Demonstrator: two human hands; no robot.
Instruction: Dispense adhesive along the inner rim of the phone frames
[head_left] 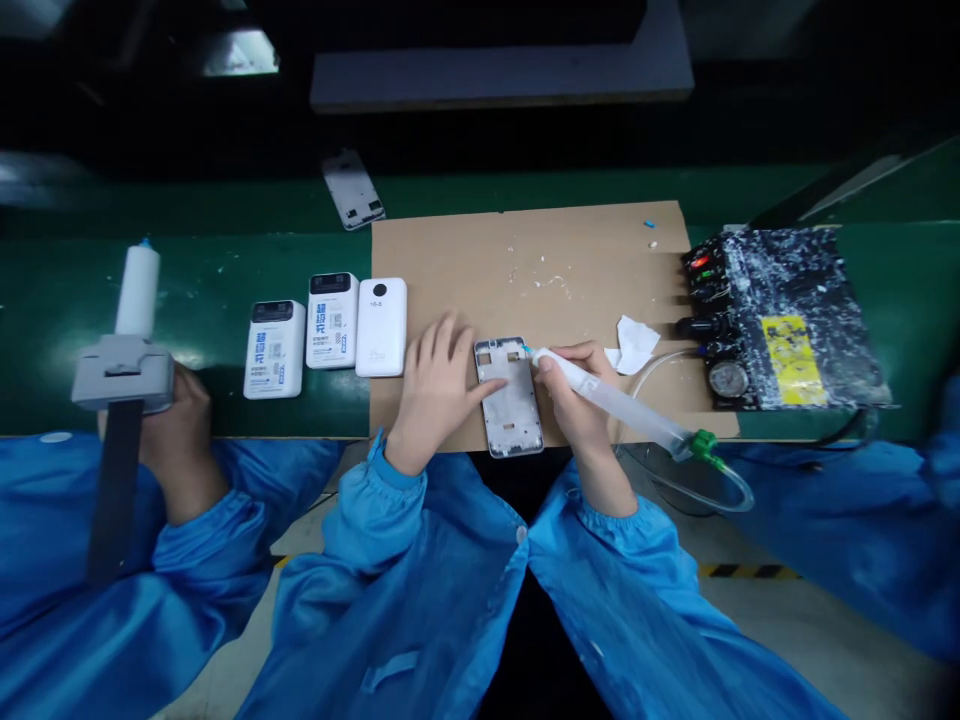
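My right hand (577, 392) is closed around a white glue dispensing syringe (619, 402), whose blue tip meets the top right edge of a phone frame (511, 405). This grey metal frame lies flat, its lower end at the cardboard's near edge. My left hand (439, 380) is spread out palm down on the frame's left, with the thumb reaching over onto the plate. A green cap on the syringe's rear end joins a clear hose that loops back toward the dispenser box.
A speckled black dispenser box (795, 315) with a gauge stands right of the cardboard (442, 250). Crumpled white paper (636, 345) lies nearby. Several white power banks (274, 350) are at left; another frame (352, 190) lies behind. A co-worker's hand (180, 420) is far left, beside another syringe (138, 290).
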